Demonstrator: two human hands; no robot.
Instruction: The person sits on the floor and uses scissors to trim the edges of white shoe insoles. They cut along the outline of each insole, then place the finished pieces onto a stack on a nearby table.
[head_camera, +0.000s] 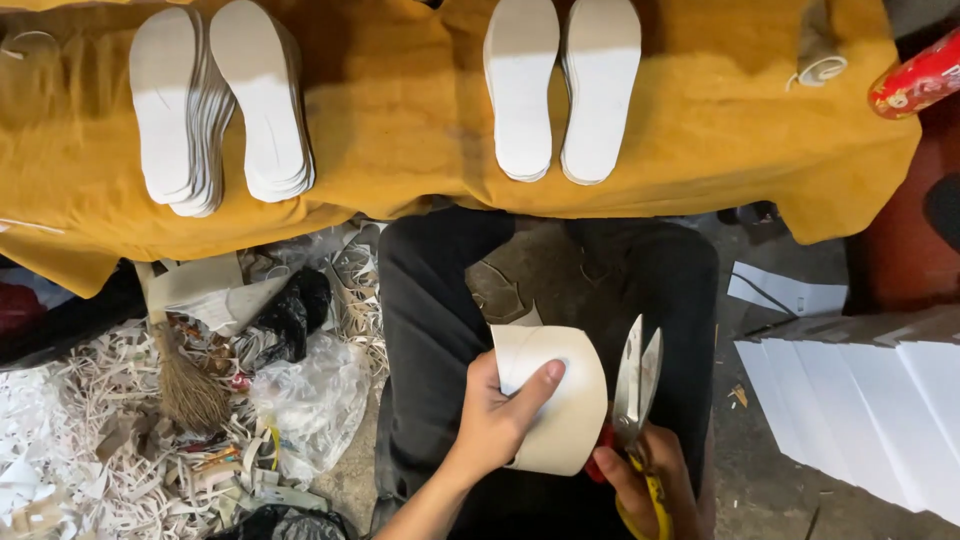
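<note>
While the thumb (540, 382) presses flat on it, the left hand (492, 425) is clamped around a curled white sheet piece (565, 400), held over the lap. Right hand (645, 478) is wrapped tight on the yellow-and-red handles of big shears (636, 385), blades slightly apart and pointing up just beside the piece. Further out, stacks of white insoles (220, 105) sit on the mustard cloth (400, 110), paper scraps (70, 420) and a broom (185, 385) off left.
</note>
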